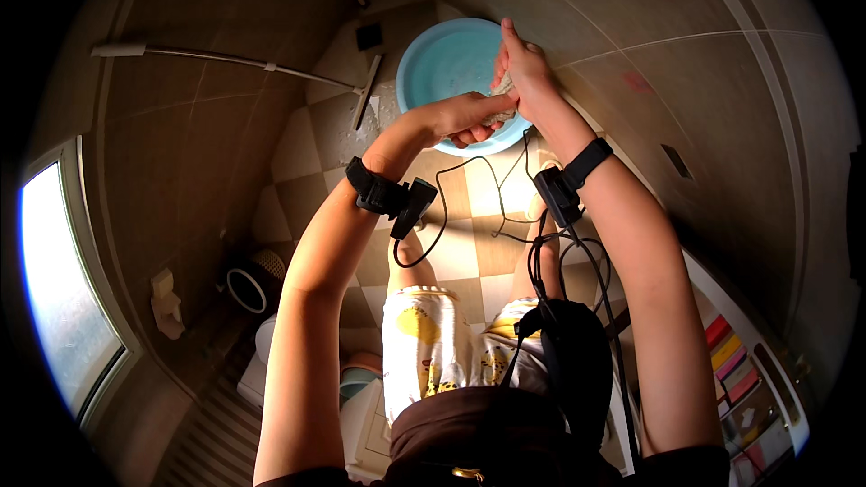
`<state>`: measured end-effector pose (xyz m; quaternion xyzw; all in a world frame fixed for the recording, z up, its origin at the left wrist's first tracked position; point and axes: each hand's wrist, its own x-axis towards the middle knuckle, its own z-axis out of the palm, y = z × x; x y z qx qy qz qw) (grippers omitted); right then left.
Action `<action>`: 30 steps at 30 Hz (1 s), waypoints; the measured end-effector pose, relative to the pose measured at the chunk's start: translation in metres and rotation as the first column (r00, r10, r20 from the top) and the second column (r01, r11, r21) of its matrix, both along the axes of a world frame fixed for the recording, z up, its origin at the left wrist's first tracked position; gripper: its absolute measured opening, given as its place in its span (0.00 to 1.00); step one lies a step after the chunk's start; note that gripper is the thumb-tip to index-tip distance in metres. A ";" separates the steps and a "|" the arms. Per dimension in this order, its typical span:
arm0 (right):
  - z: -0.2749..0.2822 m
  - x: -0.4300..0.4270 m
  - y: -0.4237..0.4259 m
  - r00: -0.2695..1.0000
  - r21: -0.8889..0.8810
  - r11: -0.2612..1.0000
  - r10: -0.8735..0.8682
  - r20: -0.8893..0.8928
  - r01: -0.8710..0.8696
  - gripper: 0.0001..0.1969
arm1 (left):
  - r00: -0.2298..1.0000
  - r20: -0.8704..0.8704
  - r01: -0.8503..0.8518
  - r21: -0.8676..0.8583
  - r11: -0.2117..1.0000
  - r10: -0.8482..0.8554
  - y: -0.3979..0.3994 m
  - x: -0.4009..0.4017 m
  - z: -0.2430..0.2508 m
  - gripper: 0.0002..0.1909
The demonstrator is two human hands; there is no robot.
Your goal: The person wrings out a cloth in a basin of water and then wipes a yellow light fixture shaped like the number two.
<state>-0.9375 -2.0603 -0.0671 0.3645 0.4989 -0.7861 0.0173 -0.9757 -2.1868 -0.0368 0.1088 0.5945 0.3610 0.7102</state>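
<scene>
A light blue plastic basin holding water stands on the tiled floor at the top middle. Over its right side, my left hand grips one end of a pale, bunched wet cloth. My right hand is closed on the cloth's other part, thumb pointing up. Both hands are close together, and the cloth between them looks twisted. A black strap with a small device and cable is on each wrist.
A floor squeegee with a long metal handle leans left of the basin, beside wet tiles. Black cables hang between my arms. A floor drain lies behind. Walls rise on both sides; a shelf unit stands at lower right.
</scene>
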 end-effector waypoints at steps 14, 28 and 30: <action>0.015 0.007 0.030 0.909 0.801 0.446 0.306 0.284 -0.400 0.20 | 0.562 -0.823 -0.006 -0.098 0.995 -0.078 -0.037 -0.043 -0.051 0.36; 0.115 0.192 0.093 0.990 0.862 0.491 -0.018 -0.138 0.129 0.15 | 0.420 -0.894 -0.110 0.121 0.986 0.157 -0.023 0.014 0.024 0.32; 0.121 0.205 0.093 0.959 0.803 0.533 -0.064 -0.276 0.267 0.15 | 0.642 -0.548 -0.456 0.290 0.842 0.536 -0.034 0.009 0.019 0.32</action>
